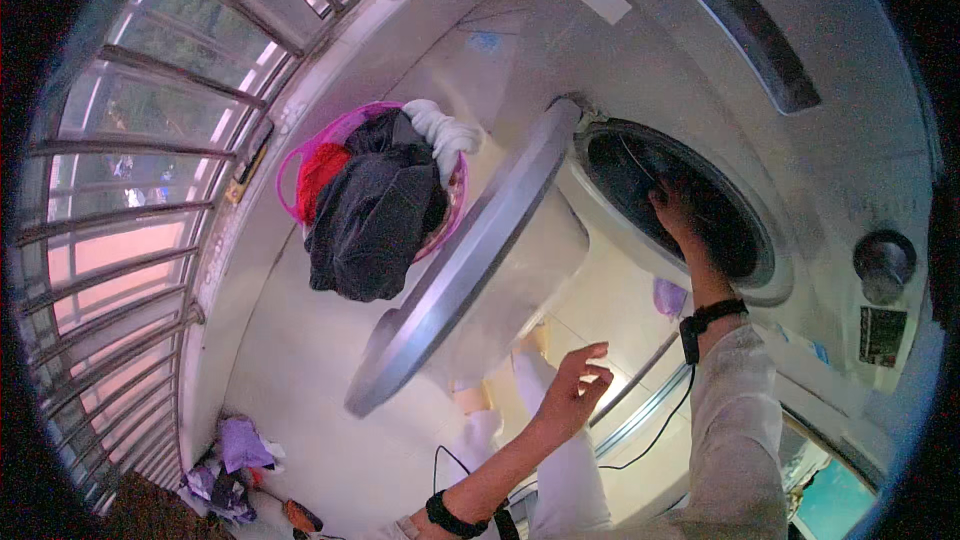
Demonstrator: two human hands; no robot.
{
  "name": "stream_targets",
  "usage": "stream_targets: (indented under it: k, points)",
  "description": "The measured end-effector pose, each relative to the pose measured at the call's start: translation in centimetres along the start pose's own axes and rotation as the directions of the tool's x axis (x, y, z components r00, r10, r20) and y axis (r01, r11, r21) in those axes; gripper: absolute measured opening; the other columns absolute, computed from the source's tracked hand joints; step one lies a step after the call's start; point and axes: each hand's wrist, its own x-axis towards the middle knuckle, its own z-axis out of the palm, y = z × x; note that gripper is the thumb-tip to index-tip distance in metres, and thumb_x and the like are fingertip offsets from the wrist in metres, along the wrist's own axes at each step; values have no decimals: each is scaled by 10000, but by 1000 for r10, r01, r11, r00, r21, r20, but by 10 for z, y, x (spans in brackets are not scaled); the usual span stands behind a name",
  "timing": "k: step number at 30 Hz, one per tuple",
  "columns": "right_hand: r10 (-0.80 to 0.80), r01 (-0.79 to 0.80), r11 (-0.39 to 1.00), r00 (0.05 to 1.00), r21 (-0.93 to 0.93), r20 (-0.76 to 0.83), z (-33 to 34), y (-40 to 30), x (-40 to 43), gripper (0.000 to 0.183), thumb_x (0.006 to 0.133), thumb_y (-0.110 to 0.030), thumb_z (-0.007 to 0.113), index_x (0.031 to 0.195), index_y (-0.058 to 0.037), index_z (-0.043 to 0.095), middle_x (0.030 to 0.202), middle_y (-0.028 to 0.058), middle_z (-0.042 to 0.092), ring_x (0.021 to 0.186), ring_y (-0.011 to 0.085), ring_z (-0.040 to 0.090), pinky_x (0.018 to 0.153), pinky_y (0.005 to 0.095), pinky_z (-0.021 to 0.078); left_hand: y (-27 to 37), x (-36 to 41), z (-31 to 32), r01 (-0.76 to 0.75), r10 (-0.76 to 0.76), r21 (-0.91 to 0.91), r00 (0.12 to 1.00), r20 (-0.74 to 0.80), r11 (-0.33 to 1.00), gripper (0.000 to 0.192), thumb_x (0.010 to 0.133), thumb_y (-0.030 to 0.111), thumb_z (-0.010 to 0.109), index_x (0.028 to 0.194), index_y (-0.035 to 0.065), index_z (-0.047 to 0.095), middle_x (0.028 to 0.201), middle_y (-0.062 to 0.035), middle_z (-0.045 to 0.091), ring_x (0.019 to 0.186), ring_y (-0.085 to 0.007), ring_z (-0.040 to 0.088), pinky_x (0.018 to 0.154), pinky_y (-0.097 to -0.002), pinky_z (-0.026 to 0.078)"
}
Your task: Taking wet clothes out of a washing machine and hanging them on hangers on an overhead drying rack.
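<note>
A front-loading washing machine (750,127) stands on the right with its round door (480,240) swung wide. My right hand (675,214) reaches into the mouth of the dark drum (637,165); its fingers are dim, and whether they grip anything cannot be told. My left hand (577,390) hovers below the door, fingers apart and curled, with nothing in it. Beyond the door, a pink laundry basket (285,184) is heaped with a dark garment (375,210), a red cloth (321,172) and a twisted white cloth (442,135).
A barred window (150,150) runs along the left wall above a sill. Purple items (244,446) lie on the floor at the lower left. A small purple thing (669,297) is under the drum opening. A metal door track (645,412) crosses the floor near my legs. Black cables hang from both wrists.
</note>
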Motion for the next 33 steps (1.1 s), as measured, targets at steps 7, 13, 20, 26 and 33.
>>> stream_targets:
  k: [7, 13, 20, 26, 33]
  points:
    - [88, -88, 996, 995, 8, 45, -3, -10, 52, 413, 876, -360, 488, 1143, -52, 550, 1216, 170, 522, 1143, 315, 480, 986, 442, 355, -1, 41, -7, -90, 98, 134, 994, -53, 987, 474, 857, 139, 591, 1282, 84, 388, 1232, -110, 443, 1098, -219, 481, 895, -347, 410]
    - [303, -302, 920, 952, 249, 34, -5, 5, 65, 388, 888, -338, 482, 1126, -40, 558, 1218, 154, 526, 1122, 285, 500, 974, 422, 379, 21, 65, -3, -176, 189, 191, 981, -49, 966, 505, 851, 198, 607, 1290, 78, 388, 1244, -126, 441, 1183, -252, 415, 993, -374, 331]
    - [435, -243, -637, 671, 732, 601, -60, -48, -19, 369, 902, -308, 481, 1138, -31, 542, 1228, 133, 521, 1109, 257, 510, 960, 405, 403, 45, 66, 17, -23, 23, 2, 999, -23, 1000, 596, 850, 219, 617, 1354, 137, 310, 1331, -102, 353, 1239, -253, 359, 1003, -409, 315]
    - [234, -346, -558, 807, 754, 543, -141, -115, -203, 494, 830, -292, 609, 1217, -22, 463, 1151, 113, 568, 1035, 269, 558, 893, 418, 452, 67, 43, 21, 218, -245, -280, 967, -68, 935, 839, 838, 428, 591, 1436, 146, 73, 1471, -122, 137, 1324, -279, 233, 1033, -391, 283]
    - [-258, -596, -347, 803, 725, 537, -237, -163, -330, 841, 522, -367, 845, 1192, 9, 503, 1139, 112, 578, 1032, 221, 553, 879, 345, 434, 81, -65, 20, 348, -351, -290, 935, 42, 892, 796, 830, 413, 591, 1398, 28, 187, 1348, -123, 386, 1209, -246, 398, 1000, -335, 317]
